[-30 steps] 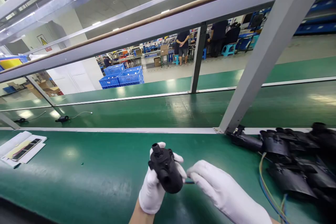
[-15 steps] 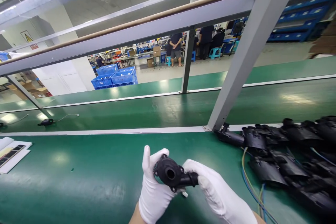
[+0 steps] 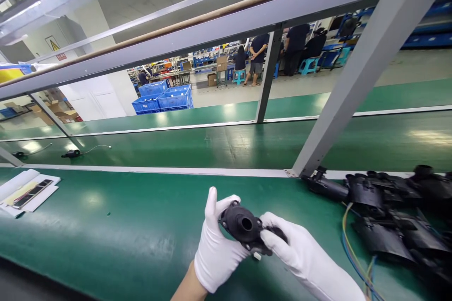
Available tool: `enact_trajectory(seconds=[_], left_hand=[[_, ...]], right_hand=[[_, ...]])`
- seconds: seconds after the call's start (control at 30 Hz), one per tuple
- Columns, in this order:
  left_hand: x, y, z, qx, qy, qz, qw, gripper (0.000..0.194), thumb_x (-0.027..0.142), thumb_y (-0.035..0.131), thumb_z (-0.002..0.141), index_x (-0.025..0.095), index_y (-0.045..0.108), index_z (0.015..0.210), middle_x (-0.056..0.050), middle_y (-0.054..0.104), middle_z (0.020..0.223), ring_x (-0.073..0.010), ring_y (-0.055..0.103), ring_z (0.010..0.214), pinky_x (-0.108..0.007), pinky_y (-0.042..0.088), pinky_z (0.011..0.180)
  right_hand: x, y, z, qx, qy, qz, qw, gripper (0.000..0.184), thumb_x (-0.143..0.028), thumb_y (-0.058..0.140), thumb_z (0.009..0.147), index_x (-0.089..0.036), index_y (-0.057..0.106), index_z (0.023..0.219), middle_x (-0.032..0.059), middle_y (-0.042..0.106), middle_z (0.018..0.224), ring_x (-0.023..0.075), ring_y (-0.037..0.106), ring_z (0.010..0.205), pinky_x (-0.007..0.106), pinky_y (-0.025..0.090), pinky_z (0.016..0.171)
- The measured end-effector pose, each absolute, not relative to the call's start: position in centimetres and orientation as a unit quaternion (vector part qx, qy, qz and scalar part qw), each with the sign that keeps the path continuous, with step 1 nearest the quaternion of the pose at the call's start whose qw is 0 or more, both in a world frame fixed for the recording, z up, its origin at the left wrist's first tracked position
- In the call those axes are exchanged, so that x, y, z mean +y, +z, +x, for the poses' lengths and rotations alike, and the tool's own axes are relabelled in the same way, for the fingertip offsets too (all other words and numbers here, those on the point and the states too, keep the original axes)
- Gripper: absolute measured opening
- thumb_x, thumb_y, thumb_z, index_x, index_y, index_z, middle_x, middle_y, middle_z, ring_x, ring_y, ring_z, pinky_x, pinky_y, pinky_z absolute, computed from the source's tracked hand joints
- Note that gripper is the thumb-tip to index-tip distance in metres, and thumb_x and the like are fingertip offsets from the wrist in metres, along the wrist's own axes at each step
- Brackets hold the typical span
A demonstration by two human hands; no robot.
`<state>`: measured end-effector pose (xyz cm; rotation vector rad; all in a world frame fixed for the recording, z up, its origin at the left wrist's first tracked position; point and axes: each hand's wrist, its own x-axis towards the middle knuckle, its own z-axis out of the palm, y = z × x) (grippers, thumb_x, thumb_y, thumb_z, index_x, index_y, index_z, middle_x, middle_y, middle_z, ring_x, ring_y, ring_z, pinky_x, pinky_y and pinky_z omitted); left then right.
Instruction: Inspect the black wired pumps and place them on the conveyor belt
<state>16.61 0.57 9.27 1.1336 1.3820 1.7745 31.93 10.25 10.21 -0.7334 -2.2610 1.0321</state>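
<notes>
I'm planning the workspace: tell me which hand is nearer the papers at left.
Left. The left hand is right of the papers, across a stretch of green tabletop; the right hand is farther right, beyond the left hand.

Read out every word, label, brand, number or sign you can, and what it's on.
No words or numbers are readable.
Warning triangle, pale wall: symbol too small.
Red label below it: too small.
Papers: any writing too small.
Held black part: no text visible.

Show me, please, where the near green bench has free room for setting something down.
Between the papers and the left hand, bare green surface except a small fleck. Crowded: right side, with clustered black parts and loose wires.
</notes>
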Motion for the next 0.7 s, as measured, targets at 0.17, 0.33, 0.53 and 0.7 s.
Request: enact_trajectory(seconds=[0.17,0.33,0.53,0.7], left_hand=[[-0.1,9.5,14.9,0.556,0.619,0.505,0.227,0.092,0.013,0.081,0.069,0.024,0.032,0.146,-0.015,0.036,0.156,-0.0293,0.033,0.146,-0.045,0.017,0.123],[0.4,6.8,10.9,0.635,0.613,0.459,0.103,0.09,0.027,0.074,0.08,0.028,0.02,0.152,-0.011,0.021,0.163,-0.0269,0.019,0.151,-0.047,0.012,0.125],[1.4,3.1,8.1,0.654,0.63,0.4,0.124,0.07,0.035,0.057,0.093,0.034,0.018,0.15,-0.011,0.028,0.16,-0.0258,0.029,0.147,-0.051,0.023,0.121],[1.8,1.7,7.6,0.647,0.648,0.389,0.098,0.065,0.036,0.057,0.091,0.031,0.026,0.148,-0.013,0.039,0.153,-0.0292,0.039,0.142,-0.053,0.027,0.119]], right_hand=[[10.8,9.9,32.4,-0.871,0.386,-0.151,0.265,0.052,-0.067,0.042,0.095,-0.021,0.066,0.092,0.0076,0.072,0.086,0.0212,0.068,0.075,0.03,0.055,0.068],[12.0,9.3,33.5,-0.879,0.383,-0.062,0.278,0.054,-0.067,0.04,0.097,-0.021,0.069,0.097,0.011,0.071,0.1,0.023,0.067,0.088,0.032,0.055,0.078],[13.3,9.9,31.8,-0.656,0.599,-0.244,0.389,0.056,-0.074,0.045,0.09,-0.021,0.06,0.078,0.0035,0.064,0.065,0.0202,0.06,0.058,0.033,0.053,0.057],[15.8,11.3,29.7,-0.571,0.612,-0.313,0.448,0.057,-0.077,0.047,0.083,-0.025,0.034,0.063,0.0003,0.053,0.056,0.0151,0.051,0.045,0.03,0.049,0.045]])
